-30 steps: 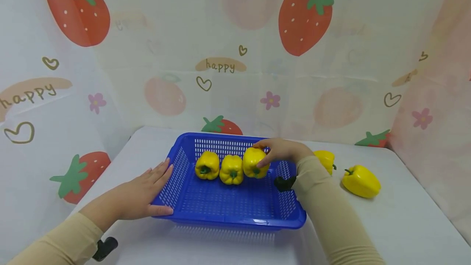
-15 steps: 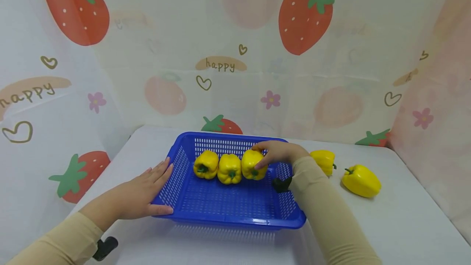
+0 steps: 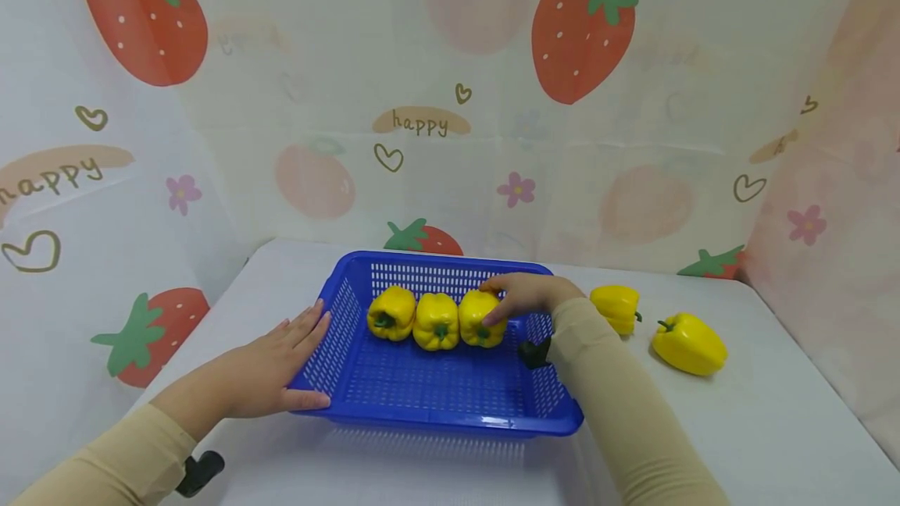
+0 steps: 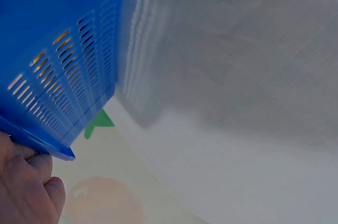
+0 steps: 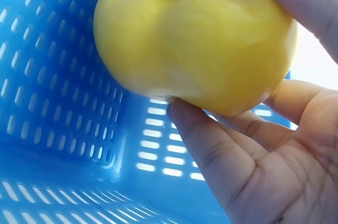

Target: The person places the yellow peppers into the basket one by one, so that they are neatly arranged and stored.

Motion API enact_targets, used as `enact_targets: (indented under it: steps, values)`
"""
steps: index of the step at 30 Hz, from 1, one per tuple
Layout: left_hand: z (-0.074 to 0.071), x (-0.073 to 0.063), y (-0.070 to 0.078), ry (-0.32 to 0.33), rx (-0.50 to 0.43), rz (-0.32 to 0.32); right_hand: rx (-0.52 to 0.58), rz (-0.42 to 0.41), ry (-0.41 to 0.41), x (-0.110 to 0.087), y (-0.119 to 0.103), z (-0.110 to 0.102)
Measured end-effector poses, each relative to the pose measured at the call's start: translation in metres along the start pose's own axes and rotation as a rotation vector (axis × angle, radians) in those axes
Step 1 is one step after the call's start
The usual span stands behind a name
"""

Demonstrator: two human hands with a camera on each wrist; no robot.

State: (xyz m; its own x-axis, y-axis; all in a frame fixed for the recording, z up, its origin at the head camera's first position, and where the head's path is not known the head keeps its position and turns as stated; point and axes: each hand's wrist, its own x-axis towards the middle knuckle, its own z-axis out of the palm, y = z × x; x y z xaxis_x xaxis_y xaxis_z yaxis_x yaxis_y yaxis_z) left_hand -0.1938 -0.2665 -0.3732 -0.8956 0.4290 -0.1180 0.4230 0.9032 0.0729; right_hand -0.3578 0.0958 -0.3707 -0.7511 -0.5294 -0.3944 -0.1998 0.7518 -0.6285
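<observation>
In the head view a blue plastic basket [image 3: 457,422] holds a row of three yellow bell peppers. My right hand [image 3: 523,295] reaches over its far right side and grips the rightmost bell pepper [image 3: 478,326], thumb on one side and fingers on the other. The right wrist view shows that bell pepper [image 5: 195,39] large, with its green stem at the top. Beside it are the middle bell pepper [image 3: 436,322] and the left bell pepper [image 3: 392,315]. My left hand [image 3: 274,373] rests on the basket's left rim with its fingers extended.
Two more yellow bell peppers lie on the white table [image 3: 759,428] to the right: a nearer bell pepper [image 3: 689,344] and a farther bell pepper [image 3: 616,308], partly behind the right sleeve [image 3: 619,404]. A strawberry-print curtain [image 3: 450,61] stands behind the table.
My right hand has moved slightly left and down with its bell pepper, which now sits close against the middle one. My left hand stays on the rim.
</observation>
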Motion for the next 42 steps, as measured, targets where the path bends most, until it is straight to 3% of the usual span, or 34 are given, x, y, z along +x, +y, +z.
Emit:
enact_targets:
  steps: [15,21,29,42]
  values:
    - [-0.0031,-0.0015,0.0007,-0.005,-0.005,0.008,-0.074,0.06,0.023,0.0039,-0.0017,0.0053]
    - [-0.0036,-0.0022,0.0023,0.0,0.0,0.005,-0.041,0.081,0.013,0.0057,-0.0025,0.0066]
    - [-0.0033,-0.0024,0.0023,0.005,-0.002,0.002,-0.117,0.064,0.074,0.0074,-0.0027,0.0065]
    - [-0.0015,-0.002,0.0021,0.008,-0.006,0.009,-0.065,0.053,0.05,0.0057,-0.0014,0.0061]
